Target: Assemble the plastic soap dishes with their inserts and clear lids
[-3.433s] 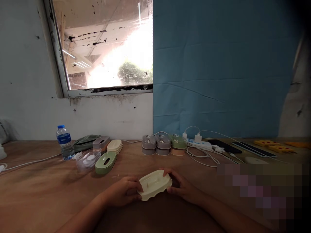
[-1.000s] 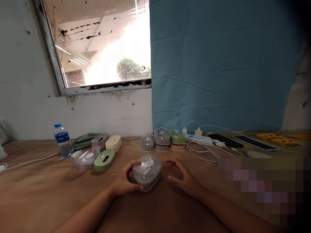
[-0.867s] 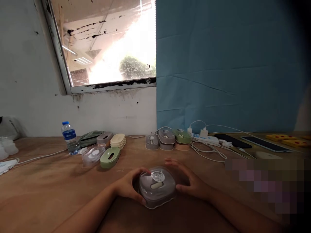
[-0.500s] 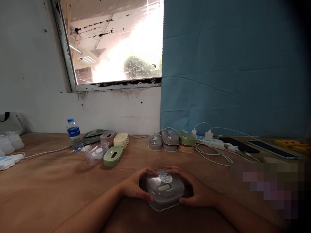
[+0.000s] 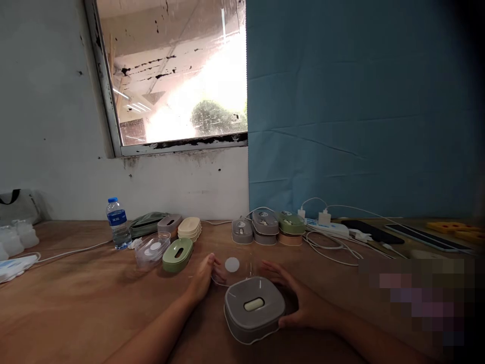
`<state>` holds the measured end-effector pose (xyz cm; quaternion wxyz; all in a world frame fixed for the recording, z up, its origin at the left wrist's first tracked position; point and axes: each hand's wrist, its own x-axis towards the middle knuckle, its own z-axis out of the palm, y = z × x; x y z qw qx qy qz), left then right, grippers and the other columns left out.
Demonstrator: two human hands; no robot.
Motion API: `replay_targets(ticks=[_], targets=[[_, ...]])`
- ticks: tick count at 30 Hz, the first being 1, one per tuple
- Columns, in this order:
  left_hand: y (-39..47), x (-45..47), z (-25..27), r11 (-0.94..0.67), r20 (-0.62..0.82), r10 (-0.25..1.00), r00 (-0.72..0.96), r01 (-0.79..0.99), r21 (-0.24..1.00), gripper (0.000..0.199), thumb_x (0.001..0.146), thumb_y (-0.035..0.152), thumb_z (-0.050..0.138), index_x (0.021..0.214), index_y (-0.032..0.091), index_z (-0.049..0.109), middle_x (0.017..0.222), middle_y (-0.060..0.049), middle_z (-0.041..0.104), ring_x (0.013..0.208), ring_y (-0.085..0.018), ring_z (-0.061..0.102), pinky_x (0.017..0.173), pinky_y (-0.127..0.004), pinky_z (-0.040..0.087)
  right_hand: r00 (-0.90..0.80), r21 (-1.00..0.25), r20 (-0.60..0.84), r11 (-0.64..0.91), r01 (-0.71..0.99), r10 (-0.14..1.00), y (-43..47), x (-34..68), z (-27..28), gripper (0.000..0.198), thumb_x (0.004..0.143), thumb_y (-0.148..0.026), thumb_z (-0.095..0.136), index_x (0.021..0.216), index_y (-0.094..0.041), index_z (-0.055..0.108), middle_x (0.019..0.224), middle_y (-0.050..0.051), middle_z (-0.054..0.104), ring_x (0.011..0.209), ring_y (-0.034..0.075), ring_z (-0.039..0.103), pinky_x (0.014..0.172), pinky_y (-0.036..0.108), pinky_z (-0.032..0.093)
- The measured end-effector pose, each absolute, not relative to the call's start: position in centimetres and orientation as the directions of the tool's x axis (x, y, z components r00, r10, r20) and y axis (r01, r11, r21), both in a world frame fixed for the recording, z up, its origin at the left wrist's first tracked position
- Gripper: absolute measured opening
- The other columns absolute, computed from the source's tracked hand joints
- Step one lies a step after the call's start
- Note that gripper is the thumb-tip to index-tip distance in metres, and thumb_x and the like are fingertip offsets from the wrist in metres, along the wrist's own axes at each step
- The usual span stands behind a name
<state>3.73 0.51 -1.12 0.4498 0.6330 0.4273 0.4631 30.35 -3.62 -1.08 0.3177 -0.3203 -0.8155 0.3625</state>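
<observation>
A rounded grey plastic box [image 5: 253, 311], with an oval opening in its top and something pale inside, stands on the table in front of me. Just behind and left of it, my left hand [image 5: 204, 277] grips the edge of a clear plastic cover [image 5: 232, 265] bearing a round white sticker. My right hand [image 5: 299, 298] curves around the right side of the box, thumb against its front corner and fingers reaching behind it. The cover's outline is faint and partly blurred.
Left back: a green box [image 5: 178, 254], a stack of cream lids [image 5: 189, 228], clear covers [image 5: 152, 248] and a water bottle [image 5: 118, 224]. Covered grey boxes [image 5: 265, 222] and a green one [image 5: 291, 222] stand at the back. White cables [image 5: 333, 246] and phones [image 5: 371, 231] lie right.
The clear cover has come off the grey box, moved back and left by my left hand. My right hand stays beside the box. The view has tilted slightly upward.
</observation>
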Motion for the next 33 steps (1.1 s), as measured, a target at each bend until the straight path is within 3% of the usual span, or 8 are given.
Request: replay_targets(ticks=[4,8,12,16,20,24,27,33], targets=[[1.7,2.8,-1.5,-0.215,0.206,0.977,0.064,0.289,0.933,0.05,0.075,0.06,0.03,0.097,0.017,0.041,0.084,-0.005,0.059,0.045,-0.01,0.05,0.047,-0.023,0.038,-0.608,-0.728,0.29,0.583,0.361,0.739,-3.7,30.4,-0.6,0.08,0.056,-0.041,0.073,0.124,-0.02,0.037,0.128,0.012,0.037,0.118,0.026,0.036,0.098,0.04,0.029],[1.4,2.1,-1.5,-0.279,0.27,0.958,0.093,0.505,0.817,0.051,0.073,0.052,0.044,0.11,0.017,0.044,0.109,-0.011,0.047,0.1,-0.021,0.049,0.087,-0.031,0.036,-0.63,-0.678,0.283,0.616,0.402,0.723,-3.9,30.2,0.0,0.058,0.058,-0.043,0.072,0.108,-0.022,0.053,0.122,0.01,0.04,0.113,0.026,0.039,0.096,0.04,0.03],[-0.2,2.1,-0.3,-0.399,0.304,0.917,0.26,0.656,0.641,0.059,0.069,0.053,0.052,0.118,0.021,0.044,0.125,-0.012,0.031,0.114,-0.027,0.036,0.095,-0.041,0.027,-0.649,-0.672,0.296,0.636,0.38,0.701,-4.1,30.1,0.3,0.048,0.06,-0.042,0.071,0.102,-0.023,0.056,0.122,0.009,0.039,0.114,0.025,0.038,0.096,0.038,0.03],[-1.4,2.3,1.3,-0.667,0.348,0.745,0.569,0.637,0.387,0.025,0.073,0.039,0.052,0.092,0.024,0.061,0.104,-0.007,0.052,0.104,-0.025,0.041,0.092,-0.042,0.025,-0.659,-0.679,0.288,0.633,0.371,0.695,-4.3,30.0,0.6,0.043,0.061,-0.041,0.07,0.098,-0.023,0.058,0.121,0.008,0.039,0.113,0.025,0.038,0.095,0.037,0.031],[-1.4,2.2,1.5,-0.788,0.288,0.609,0.739,0.523,0.324,0.019,0.07,0.019,0.052,0.085,0.022,0.061,0.084,-0.003,0.06,0.081,-0.017,0.052,0.086,-0.033,0.032,-0.657,-0.677,0.279,0.628,0.383,0.701,-4.4,30.0,0.9,0.044,0.06,-0.043,0.07,0.098,-0.023,0.058,0.121,0.008,0.039,0.112,0.025,0.039,0.095,0.038,0.031],[-1.1,1.8,1.5,-0.773,0.334,0.634,0.698,0.558,0.3,0.021,0.074,0.017,0.045,0.087,0.022,0.062,0.081,-0.004,0.061,0.078,-0.017,0.054,0.072,-0.026,0.04,-0.652,-0.668,0.268,0.624,0.404,0.709,-4.3,30.0,0.7,0.045,0.059,-0.046,0.069,0.097,-0.023,0.059,0.121,0.008,0.04,0.112,0.027,0.039,0.095,0.039,0.031],[-0.4,0.6,2.5,-0.737,0.489,0.657,0.574,0.627,0.253,0.025,0.079,0.02,0.04,0.091,0.023,0.061,0.087,-0.005,0.061,0.083,-0.018,0.053,0.077,-0.028,0.04,-0.646,-0.666,0.248,0.612,0.428,0.722,-4.1,30.1,0.4,0.046,0.059,-0.046,0.069,0.098,-0.023,0.059,0.122,0.008,0.039,0.113,0.028,0.039,0.095,0.039,0.031],[1.7,-6.7,4.8,-0.385,0.698,0.697,0.164,0.907,0.171,0.028,0.076,0.02,0.04,0.094,0.018,0.062,0.086,-0.007,0.061,0.086,-0.021,0.054,0.083,-0.032,0.039,-0.653,-0.666,0.24,0.611,0.428,0.718,-3.9,30.4,0.1,0.044,0.061,-0.043,0.07,0.099,-0.024,0.058,0.124,0.007,0.038,0.114,0.028,0.038,0.095,0.037,0.031]])
